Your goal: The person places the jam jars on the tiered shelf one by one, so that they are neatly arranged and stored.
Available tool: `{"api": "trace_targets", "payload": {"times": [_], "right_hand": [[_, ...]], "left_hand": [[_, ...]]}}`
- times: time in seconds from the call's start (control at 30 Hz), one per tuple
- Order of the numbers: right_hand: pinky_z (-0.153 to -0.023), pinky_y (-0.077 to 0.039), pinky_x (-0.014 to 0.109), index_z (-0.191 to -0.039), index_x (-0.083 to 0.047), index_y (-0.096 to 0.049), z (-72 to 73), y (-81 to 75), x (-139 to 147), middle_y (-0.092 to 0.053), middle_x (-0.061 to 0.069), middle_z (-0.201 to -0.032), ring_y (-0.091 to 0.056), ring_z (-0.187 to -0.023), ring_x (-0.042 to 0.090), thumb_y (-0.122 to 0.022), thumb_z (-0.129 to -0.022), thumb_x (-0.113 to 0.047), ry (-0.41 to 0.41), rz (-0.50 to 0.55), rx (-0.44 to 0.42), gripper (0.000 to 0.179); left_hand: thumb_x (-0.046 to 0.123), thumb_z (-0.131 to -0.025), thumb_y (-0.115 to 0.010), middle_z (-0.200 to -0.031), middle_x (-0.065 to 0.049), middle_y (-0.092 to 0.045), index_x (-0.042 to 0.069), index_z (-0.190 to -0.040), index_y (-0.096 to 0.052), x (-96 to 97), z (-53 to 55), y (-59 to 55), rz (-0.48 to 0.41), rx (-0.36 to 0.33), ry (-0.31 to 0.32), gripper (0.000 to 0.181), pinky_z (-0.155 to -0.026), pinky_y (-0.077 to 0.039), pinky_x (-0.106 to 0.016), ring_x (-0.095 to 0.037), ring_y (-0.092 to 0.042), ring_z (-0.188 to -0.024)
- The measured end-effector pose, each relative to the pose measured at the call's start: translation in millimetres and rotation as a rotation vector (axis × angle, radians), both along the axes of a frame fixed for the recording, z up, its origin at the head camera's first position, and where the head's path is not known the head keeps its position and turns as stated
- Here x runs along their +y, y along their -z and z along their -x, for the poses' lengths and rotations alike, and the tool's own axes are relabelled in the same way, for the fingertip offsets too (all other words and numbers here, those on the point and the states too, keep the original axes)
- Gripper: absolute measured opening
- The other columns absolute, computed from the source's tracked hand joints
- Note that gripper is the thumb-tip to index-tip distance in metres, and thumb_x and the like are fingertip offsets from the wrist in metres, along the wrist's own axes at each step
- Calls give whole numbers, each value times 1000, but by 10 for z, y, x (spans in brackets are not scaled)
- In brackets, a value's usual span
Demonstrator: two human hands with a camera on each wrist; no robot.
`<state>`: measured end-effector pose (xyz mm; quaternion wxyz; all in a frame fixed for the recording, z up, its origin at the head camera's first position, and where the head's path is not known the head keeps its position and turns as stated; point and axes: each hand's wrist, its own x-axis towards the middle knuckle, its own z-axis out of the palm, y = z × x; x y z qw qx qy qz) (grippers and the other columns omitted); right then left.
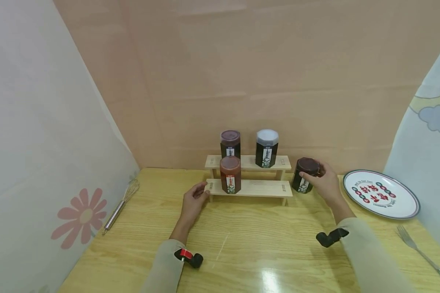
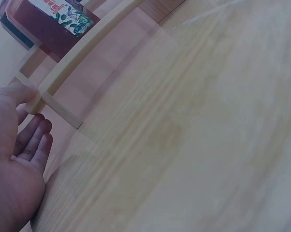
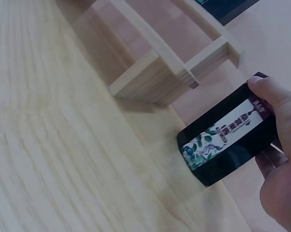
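My right hand grips a dark jar with a plant-patterned label, thumb on one side, beside the right end of a two-step wooden rack. In the right wrist view the jar's base is close to the table. My left hand pinches the left end of the rack's lower step, thumb over the board and index finger behind it. On that lower step stands a reddish-brown jar. The upper step bears a purple-lidded jar, partly hidden behind it, and a white-lidded jar to the right.
An oval white plate with red lettering lies at the right, and a fork in front of it. A whisk lies along the left side. Cloth walls enclose the wooden table at the back and sides.
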<state>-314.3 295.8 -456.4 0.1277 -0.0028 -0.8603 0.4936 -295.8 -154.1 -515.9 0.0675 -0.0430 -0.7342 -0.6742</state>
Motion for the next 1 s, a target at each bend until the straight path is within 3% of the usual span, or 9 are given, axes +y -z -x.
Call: {"api": "trace_targets", "payload": {"times": [0.13, 0.47, 0.67, 0.73, 0.83, 0.93, 1.0], "right_hand": [[-80, -41, 2, -158, -1, -34, 3, 14, -25, -52, 23, -146, -48, -114, 5, -74, -95, -41, 17, 12, 2, 84], [-75, -43, 4, -156, -1, -39, -42, -14, -75, -55, 24, -144, -52, -115, 15, -76, -93, -42, 95, 27, -11, 83], [-77, -44, 4, -157, -2, -38, -93, -63, -53, -52, 22, -144, -51, -111, 7, -76, -93, -43, 96, 43, -29, 85], [-84, -47, 11, -157, -2, -37, -119, -98, -47, -51, 20, -145, -52, -115, 13, -76, -93, -45, 95, 39, -37, 86], [-102, -52, 35, -158, -3, -35, -165, -166, -46, -49, 21, -149, -52, -127, 28, -75, -93, -47, 93, 34, -42, 88], [-115, -43, 60, -159, -3, -33, -225, -248, -55, -45, 24, -155, -46, -142, 41, -76, -93, -46, 92, 54, -43, 90], [-117, -38, 65, -160, -3, -31, -274, -303, -61, -42, 25, -158, -41, -146, 45, -77, -92, -45, 85, 68, -41, 91]], "left_hand": [[19, -99, -72, -140, -12, -62, 9, -139, -62, -8, -1, -13, -3, -8, 5, 43, -100, -53, -17, -28, -59, -130], [13, -99, -71, -137, -15, -64, 6, -137, -64, 24, 7, -11, 3, 11, -22, 39, -97, -53, -15, -28, -61, -126], [10, -99, -70, -136, -18, -64, 3, -136, -64, 39, 0, -24, 11, 30, -27, 38, -95, -53, -13, -32, -61, -126], [9, -99, -70, -136, -19, -64, 2, -136, -63, 43, -6, -29, 15, 37, -26, 39, -95, -52, -12, -33, -61, -127], [10, -99, -70, -137, -19, -64, 3, -137, -63, 44, -5, -25, 8, 36, -24, 39, -94, -51, -10, -33, -61, -127], [10, -99, -69, -137, -19, -63, 3, -138, -63, 39, -8, -20, 4, 37, -23, 40, -94, -52, -11, -33, -60, -127], [11, -99, -70, -136, -19, -64, 4, -137, -63, 35, -10, -15, 5, 36, -24, 40, -95, -52, -11, -32, -61, -127]]}}
